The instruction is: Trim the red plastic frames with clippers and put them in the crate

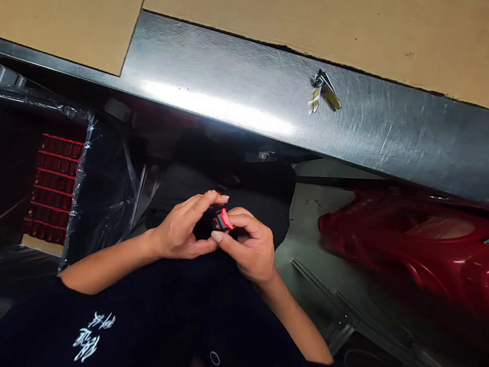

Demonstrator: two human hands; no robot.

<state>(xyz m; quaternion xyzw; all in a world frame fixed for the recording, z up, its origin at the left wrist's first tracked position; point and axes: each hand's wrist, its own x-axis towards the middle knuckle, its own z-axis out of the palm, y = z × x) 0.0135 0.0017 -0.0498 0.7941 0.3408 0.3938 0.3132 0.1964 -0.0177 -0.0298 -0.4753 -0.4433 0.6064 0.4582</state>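
A small red-and-black piece (pixel 223 220) sits in front of the tabletop's (pixel 239 71) near edge, well apart from it. The right hand's (pixel 253 244) grip pinches the piece between thumb and fingers, its red face toward that hand. The left hand's (pixel 180 229) grip is spread, thumb and forefinger curving around the piece's other side; whether they touch it I cannot tell. Between the tabletop's near edge and a cardboard sheet (pixel 354 28) lies a small yellow-marked object (pixel 331 98).
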